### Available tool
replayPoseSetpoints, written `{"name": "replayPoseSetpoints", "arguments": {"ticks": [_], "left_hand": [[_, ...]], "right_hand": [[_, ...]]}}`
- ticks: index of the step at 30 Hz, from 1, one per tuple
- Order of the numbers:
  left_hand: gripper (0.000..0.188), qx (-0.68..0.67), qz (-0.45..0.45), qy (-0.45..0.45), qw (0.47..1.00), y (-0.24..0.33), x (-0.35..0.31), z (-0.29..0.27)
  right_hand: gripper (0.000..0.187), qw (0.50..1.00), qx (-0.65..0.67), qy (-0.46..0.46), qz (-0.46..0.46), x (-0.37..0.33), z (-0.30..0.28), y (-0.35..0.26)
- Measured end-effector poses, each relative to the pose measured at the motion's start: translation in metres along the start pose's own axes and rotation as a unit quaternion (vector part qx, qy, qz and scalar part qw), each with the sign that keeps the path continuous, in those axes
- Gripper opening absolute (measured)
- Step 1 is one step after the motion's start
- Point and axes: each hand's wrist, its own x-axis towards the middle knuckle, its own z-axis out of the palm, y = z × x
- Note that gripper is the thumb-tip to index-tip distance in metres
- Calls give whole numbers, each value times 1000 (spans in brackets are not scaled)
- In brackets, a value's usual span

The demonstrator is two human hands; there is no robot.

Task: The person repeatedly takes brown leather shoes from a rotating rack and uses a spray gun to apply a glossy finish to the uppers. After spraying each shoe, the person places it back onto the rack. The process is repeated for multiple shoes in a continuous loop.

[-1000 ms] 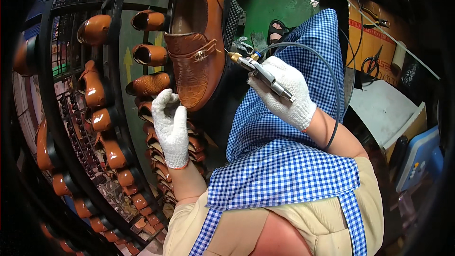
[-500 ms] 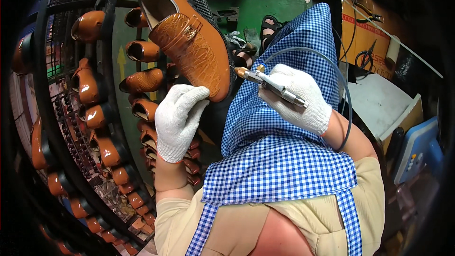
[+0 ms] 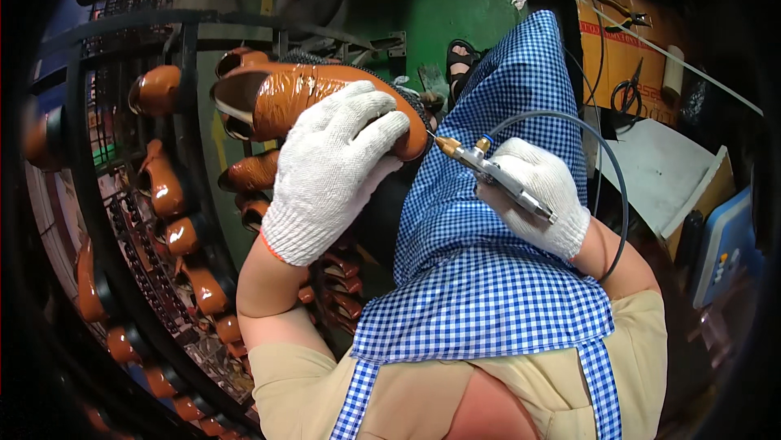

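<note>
My left hand (image 3: 329, 167), in a white knit glove, is closed over the front of a glossy tan leather shoe (image 3: 281, 102). The shoe lies sideways, its opening to the left and its toe to the right; my fingers hide part of the upper. A dark edge runs along its sole. In the other white glove, my right hand (image 3: 541, 196) grips a slim metal nozzle gun (image 3: 503, 175) with a brass front and a grey hose (image 3: 561, 116). Its needle-thin tip points at the shoe's toe edge; whether they touch I cannot tell.
A black metal rack (image 3: 77, 106) with several tan shoes (image 3: 167, 183) stands along the left. At the right are a brown carton (image 3: 606, 57), pliers (image 3: 625, 15), scissors (image 3: 627, 98), a pale sheet (image 3: 651, 163) and a blue-and-white case (image 3: 724, 249). Blue checked apron cloth (image 3: 480, 269) covers my lap.
The shoe has turned from a slant to nearly level, with its toe swung rightward. My left hand has moved up onto its upper. My right hand and the gun have shifted slightly right and down.
</note>
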Motion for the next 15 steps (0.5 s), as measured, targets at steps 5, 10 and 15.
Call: {"name": "replayPoseSetpoints", "arguments": {"ticks": [5,10,15], "left_hand": [[47,-11,-32,33,999,-8,19,11],[42,81,-77,55,992,-21,41,14],[40,132,-157,13,979,-40,69,-2]], "right_hand": [[15,998,-12,56,-3,7,5,2],[13,990,-36,134,-12,39,20,18],[17,983,-22,176,-49,83,42,39]]}}
